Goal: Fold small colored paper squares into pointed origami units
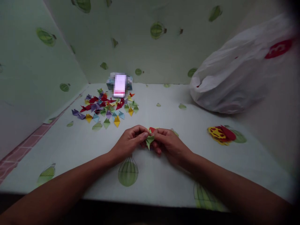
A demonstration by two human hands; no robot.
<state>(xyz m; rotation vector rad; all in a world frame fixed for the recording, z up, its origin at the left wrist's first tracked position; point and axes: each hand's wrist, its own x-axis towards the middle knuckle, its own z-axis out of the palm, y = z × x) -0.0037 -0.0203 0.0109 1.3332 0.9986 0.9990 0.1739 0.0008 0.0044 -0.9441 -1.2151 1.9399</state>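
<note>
Between my two hands, over the middle of the table, is a green folded paper crane (149,142) with its point hanging down. My left hand (131,139) pinches its left side between thumb and fingers. From the other side my right hand (170,143) grips it, fingers curled beneath. A bit of red paper (152,129) shows just behind the crane; whether it is held or lies on the table I cannot tell. Beyond my left hand spreads a pile of folded paper cranes (103,107) in red, purple, yellow, blue, green and orange.
A lit phone (120,86), blurred out, leans on a box (110,83) behind the pile. At right lie yellow and red cut-out pieces (221,134). A large white plastic bag (225,81) bulges over the back right. Balloon-patterned sheeting covers table (164,187) and walls.
</note>
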